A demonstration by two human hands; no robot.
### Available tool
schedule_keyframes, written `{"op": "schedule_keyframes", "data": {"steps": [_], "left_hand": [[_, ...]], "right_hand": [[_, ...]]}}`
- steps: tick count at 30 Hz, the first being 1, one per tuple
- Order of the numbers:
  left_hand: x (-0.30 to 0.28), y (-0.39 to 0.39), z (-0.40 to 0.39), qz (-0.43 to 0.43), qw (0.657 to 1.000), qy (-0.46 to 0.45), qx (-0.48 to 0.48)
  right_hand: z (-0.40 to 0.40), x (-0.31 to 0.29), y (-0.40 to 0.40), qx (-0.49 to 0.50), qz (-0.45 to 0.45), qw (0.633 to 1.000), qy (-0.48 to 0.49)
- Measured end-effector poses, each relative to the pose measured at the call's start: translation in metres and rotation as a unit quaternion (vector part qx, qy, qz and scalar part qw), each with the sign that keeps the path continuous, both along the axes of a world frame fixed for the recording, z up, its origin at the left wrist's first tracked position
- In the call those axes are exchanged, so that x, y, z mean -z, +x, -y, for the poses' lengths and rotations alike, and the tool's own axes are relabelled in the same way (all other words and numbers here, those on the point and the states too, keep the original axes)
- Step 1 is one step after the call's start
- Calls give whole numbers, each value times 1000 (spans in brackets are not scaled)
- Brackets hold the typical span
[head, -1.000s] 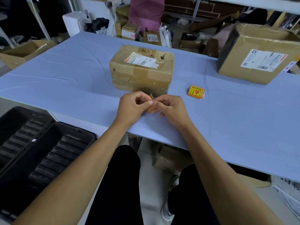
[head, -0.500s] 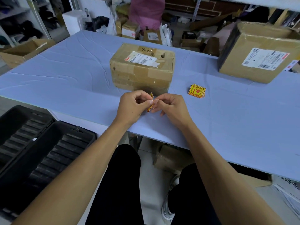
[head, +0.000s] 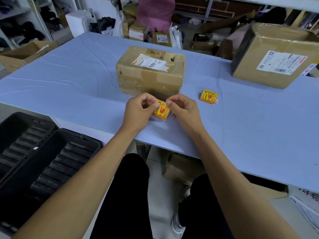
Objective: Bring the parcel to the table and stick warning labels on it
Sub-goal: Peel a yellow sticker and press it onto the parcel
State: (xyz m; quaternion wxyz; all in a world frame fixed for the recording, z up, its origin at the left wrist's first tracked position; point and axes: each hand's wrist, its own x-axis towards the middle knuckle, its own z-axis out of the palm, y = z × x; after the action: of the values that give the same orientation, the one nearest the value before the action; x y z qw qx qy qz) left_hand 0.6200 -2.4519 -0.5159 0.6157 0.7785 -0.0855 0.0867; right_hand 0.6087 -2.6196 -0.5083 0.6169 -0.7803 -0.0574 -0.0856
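Observation:
A taped brown cardboard parcel [head: 150, 73] with a white shipping label on top stands on the light blue table [head: 69, 80]. Just in front of it, my left hand [head: 138, 112] and my right hand [head: 184, 111] both pinch the top edge of one yellow and red warning label [head: 161, 112], whose printed face is turned toward me. The label hangs a little above the table, apart from the parcel. A small stack of the same warning labels [head: 208, 96] lies on the table to the right of the parcel.
A larger cardboard box [head: 276, 56] stands at the table's far right. A black ribbed case [head: 34, 161] lies open at the lower left beside the table. Boxes and clutter fill the floor behind the table; another box [head: 181, 168] sits under it.
The label, held edge-on between my fingers before, is now turned flat so its printed face shows. Both hands stayed in front of the parcel.

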Motion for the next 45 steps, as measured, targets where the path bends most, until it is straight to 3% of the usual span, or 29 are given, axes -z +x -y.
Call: {"op": "schedule_keyframes", "data": {"steps": [9, 17, 45], "left_hand": [[-3, -2, 0, 12, 999, 8, 46], [-3, -2, -1, 15, 998, 16, 61], [-2, -3, 0, 9, 998, 17, 66]], "right_hand": [[0, 1, 1, -62, -15, 995, -74], [4, -4, 0, -74, -21, 997, -8], [3, -2, 0, -70, -29, 997, -8]]}}
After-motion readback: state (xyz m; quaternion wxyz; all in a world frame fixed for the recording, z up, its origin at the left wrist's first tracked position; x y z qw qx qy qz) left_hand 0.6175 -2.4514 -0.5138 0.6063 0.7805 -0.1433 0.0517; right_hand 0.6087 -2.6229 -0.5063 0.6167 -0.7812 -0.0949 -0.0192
